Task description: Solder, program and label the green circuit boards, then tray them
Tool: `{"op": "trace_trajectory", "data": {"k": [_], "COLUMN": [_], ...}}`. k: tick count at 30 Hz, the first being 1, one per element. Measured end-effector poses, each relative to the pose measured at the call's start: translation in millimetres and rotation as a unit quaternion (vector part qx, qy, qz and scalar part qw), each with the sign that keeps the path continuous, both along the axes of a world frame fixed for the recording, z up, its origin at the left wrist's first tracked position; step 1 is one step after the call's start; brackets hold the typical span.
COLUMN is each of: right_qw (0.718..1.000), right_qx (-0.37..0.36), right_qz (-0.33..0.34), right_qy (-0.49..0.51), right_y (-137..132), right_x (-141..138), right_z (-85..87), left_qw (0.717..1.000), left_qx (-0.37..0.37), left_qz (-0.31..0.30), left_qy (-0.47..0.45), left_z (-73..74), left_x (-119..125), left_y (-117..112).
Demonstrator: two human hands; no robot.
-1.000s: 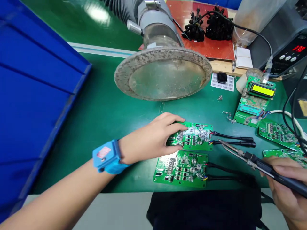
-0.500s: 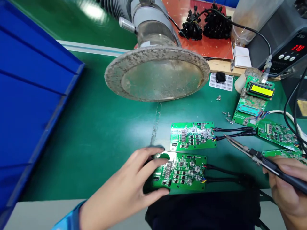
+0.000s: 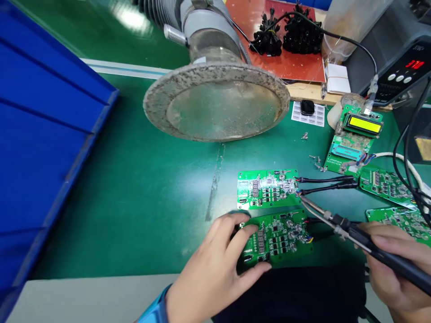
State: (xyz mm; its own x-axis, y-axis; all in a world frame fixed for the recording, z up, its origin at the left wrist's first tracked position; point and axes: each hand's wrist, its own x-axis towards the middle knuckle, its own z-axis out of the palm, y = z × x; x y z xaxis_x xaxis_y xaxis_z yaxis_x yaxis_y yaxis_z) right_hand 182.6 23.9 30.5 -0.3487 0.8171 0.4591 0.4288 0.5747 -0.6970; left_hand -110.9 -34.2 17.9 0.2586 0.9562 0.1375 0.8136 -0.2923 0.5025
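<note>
My left hand point(image 3: 225, 255) grips the left end of the nearer green circuit board point(image 3: 279, 244), fingers along its back edge and thumb at the front edge. That board carries a digit display and has cables at its right end, partly hidden behind the iron. In my right hand point(image 3: 393, 258) is a soldering iron point(image 3: 350, 231), held like a pen. Its tip appears at the right edge of the farther circuit board point(image 3: 269, 189), by the wire joints; whether it touches cannot be told. Two black-sleeved cables point(image 3: 328, 185) run rightward from the farther board.
A round fume extraction hood point(image 3: 215, 105) hangs over the bench. At the left stands a blue bin point(image 3: 50, 134). Right are a board with a lit yellow screen point(image 3: 363, 125), more circuit boards point(image 3: 385, 186), loose screws point(image 3: 318, 163) and a soldering station point(image 3: 400, 67).
My left hand has slid the nearer board to the right, closer to the iron. The soldering iron's tip has moved left and slightly down, from over the cables to the farther board's right edge.
</note>
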Motion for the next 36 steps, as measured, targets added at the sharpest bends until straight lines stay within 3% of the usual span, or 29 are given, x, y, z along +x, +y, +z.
{"op": "trace_trajectory", "data": {"k": [3,6,9,12,24,36], "right_qw": [0.998,0.995,0.99,0.988,0.989,0.989], "right_qx": [0.002,0.022,0.057,0.065,-0.002,0.013], "right_qz": [0.062,0.09,0.114,0.116,0.097,0.087], "right_qy": [-0.011,-0.035,-0.059,-0.079,-0.111,-0.119], "right_y": [2,8,15,17,7,11], "right_x": [-13,-25,-35,-40,-32,-37], "right_z": [2.3,7.6,13.7,15.5,6.3,10.1], "left_qw": [0.999,0.997,0.993,0.989,0.986,0.987], "left_qx": [-0.011,-0.004,-0.045,-0.088,-0.123,-0.11], "left_qz": [0.0,0.025,0.034,0.03,0.024,0.037], "left_qy": [-0.036,-0.073,-0.101,-0.114,-0.112,-0.108], "left_z": [10.5,17.4,16.6,12.5,7.2,4.8], "left_x": [-5,-6,1,9,16,18], "left_y": [18,51,85,103,110,109]}}
